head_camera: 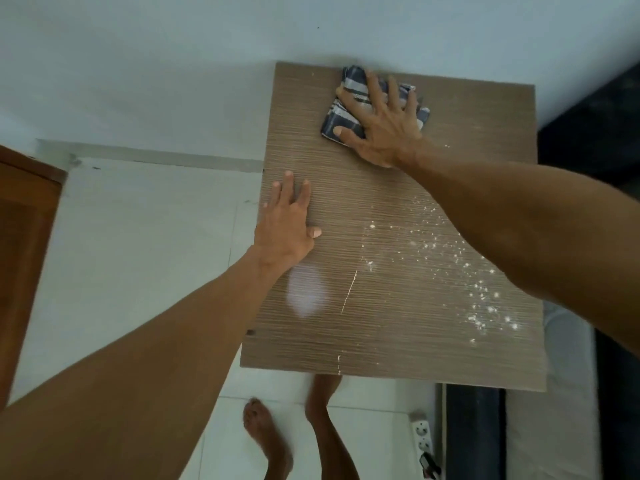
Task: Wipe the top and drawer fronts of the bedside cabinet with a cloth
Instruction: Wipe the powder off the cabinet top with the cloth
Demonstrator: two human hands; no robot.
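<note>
Left hand (289,223) lies flat & open w/ fingers spread, gripping nothing, on the left-centre edge of the cabinet top (381,271); right hand (379,121), upper centre-right of frame, is splayed palm-down pressing the folded checked cloth (341,116) against the far edge by the wall, not closed around it. White crumbs (478,271) lie lower right of frame, nearer the body than the cloth & under the right forearm, so prob. the right hand, already on the cloth, must drag it back toward frame bottom along the top's long axis; drawer fronts aren't visible.
</note>
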